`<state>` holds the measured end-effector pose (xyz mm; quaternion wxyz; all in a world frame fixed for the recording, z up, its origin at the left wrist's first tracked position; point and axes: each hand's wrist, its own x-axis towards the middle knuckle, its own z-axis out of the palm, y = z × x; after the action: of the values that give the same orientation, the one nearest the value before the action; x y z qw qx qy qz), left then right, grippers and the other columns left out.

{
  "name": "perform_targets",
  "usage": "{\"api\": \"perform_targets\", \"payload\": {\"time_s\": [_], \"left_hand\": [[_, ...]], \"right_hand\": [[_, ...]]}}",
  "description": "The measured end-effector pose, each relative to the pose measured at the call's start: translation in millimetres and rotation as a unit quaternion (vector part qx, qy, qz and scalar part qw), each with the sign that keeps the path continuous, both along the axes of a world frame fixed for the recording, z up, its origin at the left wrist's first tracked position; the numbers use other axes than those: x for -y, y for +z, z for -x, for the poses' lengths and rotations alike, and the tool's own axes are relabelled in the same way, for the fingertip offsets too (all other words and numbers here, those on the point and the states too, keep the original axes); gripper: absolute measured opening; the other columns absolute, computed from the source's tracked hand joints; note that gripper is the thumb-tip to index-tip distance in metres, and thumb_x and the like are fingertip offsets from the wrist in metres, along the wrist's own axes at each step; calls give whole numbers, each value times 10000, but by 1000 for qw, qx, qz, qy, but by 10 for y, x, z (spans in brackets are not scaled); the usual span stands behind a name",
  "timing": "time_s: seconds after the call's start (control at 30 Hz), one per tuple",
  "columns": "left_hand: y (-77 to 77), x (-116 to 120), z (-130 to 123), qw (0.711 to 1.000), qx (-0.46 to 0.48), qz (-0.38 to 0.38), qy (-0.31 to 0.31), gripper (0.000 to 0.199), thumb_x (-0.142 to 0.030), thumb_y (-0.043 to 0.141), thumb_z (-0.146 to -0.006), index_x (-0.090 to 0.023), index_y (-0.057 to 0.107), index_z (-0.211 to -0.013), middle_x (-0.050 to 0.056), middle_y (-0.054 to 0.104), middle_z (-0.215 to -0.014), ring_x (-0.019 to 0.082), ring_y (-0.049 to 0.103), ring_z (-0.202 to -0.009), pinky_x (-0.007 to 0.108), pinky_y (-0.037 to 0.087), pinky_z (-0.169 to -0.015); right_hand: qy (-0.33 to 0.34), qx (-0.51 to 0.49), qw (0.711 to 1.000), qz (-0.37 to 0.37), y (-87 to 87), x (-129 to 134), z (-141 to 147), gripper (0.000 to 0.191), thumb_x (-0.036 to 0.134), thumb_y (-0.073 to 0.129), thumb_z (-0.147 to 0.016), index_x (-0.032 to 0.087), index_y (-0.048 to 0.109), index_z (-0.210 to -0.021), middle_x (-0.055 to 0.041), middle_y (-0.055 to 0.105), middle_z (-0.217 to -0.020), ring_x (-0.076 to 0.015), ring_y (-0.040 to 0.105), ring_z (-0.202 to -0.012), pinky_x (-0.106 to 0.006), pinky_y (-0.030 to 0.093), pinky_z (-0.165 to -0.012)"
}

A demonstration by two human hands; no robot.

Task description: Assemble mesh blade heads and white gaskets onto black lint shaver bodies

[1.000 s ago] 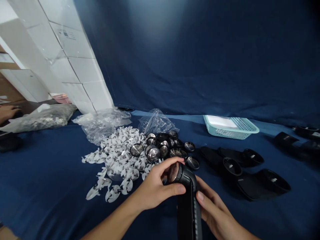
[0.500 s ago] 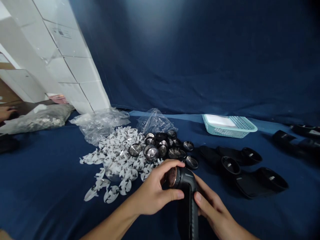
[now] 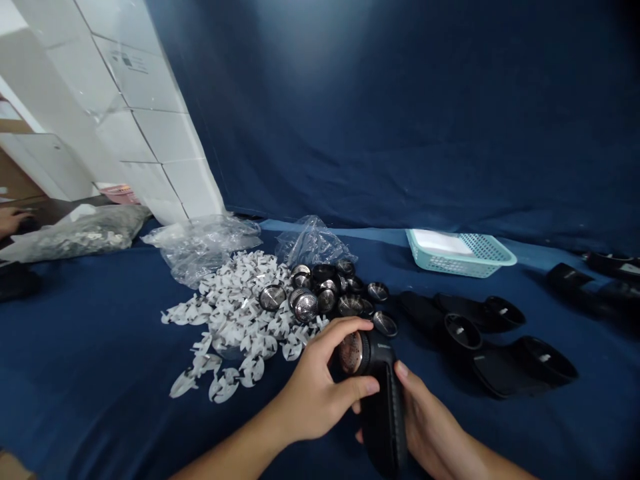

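A black handheld device (image 3: 383, 407) with a round perforated metal head (image 3: 351, 353) is held between both hands at the lower middle. My left hand (image 3: 317, 387) is curled around the head, fingers over its top and thumb below on the body. Around the device's handle, my right hand (image 3: 425, 420) is wrapped from the right, with fingertips showing on the left side. Just beyond lie round black-rimmed metal mesh caps (image 3: 305, 307) in a pile. Grey-white bladed plastic parts (image 3: 240, 300) are heaped to the left of them.
Black device bodies (image 3: 505, 367) lie at the right, below a light green basket (image 3: 450, 263). Clear plastic bags (image 3: 205, 243) rest behind the heaps. Another person's hand (image 3: 11, 221) shows at the far left, near a filled bag (image 3: 85, 237).
The device has turned and shifted slightly right, showing more of its metal face. My right hand has changed its hold, with fingertips now visible on the handle's left side.
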<state>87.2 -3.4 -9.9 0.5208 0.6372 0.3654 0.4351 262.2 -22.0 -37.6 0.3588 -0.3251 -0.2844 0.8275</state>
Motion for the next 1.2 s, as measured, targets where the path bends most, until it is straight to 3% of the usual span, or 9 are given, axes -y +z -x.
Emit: {"api": "perform_targets", "payload": {"time_s": [0.07,0.17,0.27,0.57,0.7,0.8,0.93,1.03,1.2], "left_hand": [[-14,1,-25,998,28,49,-8,536,-172,684,-769,-276,505,-1264,60,577,-1097,107,610,-591,283,543,-544],[-14,-2,-45,995,51,83,-14,523,-187,691,-769,-258,495,-1248,5,589,-904,57,535,-463,240,497,-477],[-4,1,-51,995,56,84,-5,519,-187,702,-760,-252,501,-1234,0,593,-874,65,535,-479,219,478,-456],[-72,-91,-25,994,67,85,31,527,-188,727,-746,-240,513,-1224,9,584,-876,147,588,-711,294,523,-627],[-55,-123,21,996,46,29,74,497,-201,721,-760,-237,519,-1212,22,618,-925,193,616,-872,355,510,-804],[-49,-74,18,995,-7,-3,96,515,-218,713,-771,-259,504,-1240,48,633,-1018,230,626,-937,392,522,-825],[-73,57,-52,976,-90,-122,156,512,-211,712,-775,-273,514,-1244,81,551,-1275,278,546,-1163,452,464,-977],[-97,140,-101,957,-125,-189,180,523,-186,698,-785,-287,495,-1257,64,527,-1297,269,503,-1221,467,414,-1042],[-122,203,-116,945,-144,-227,184,549,-171,685,-794,-296,463,-1280,64,498,-1328,259,495,-1231,466,419,-1048]], "right_hand": [[15,8,1000,19,3,3,3,618,708,591,-755,182,703,-1059,-82,726,-837,-243,645,-800,-445,477,-832],[27,9,999,44,2,-10,0,615,709,597,-740,173,697,-1025,-88,735,-823,-242,667,-745,-426,457,-823],[29,-1,998,54,0,-25,-8,595,692,628,-719,169,695,-996,-93,738,-827,-248,673,-742,-423,452,-816],[15,-12,1000,20,-17,-7,11,539,647,577,-812,162,691,-1015,-87,713,-884,-207,653,-760,-385,480,-777],[-3,-52,997,-55,-32,-1,29,459,539,613,-838,199,620,-1146,-99,657,-1101,-234,643,-867,-407,522,-726],[1,-47,996,-75,-94,-2,45,470,546,563,-861,186,571,-1164,-90,683,-924,-206,631,-744,-351,526,-605],[-25,-31,997,-65,-231,3,67,523,620,531,-824,169,543,-1088,-29,627,-623,-134,519,-521,-212,406,-422],[-43,-31,997,-47,-307,13,78,594,645,544,-779,162,513,-1123,-10,600,-571,-128,490,-489,-194,378,-391],[-36,-43,996,-69,-336,24,66,600,635,507,-791,167,492,-1165,-3,607,-556,-129,487,-436,-215,414,-384]]}}
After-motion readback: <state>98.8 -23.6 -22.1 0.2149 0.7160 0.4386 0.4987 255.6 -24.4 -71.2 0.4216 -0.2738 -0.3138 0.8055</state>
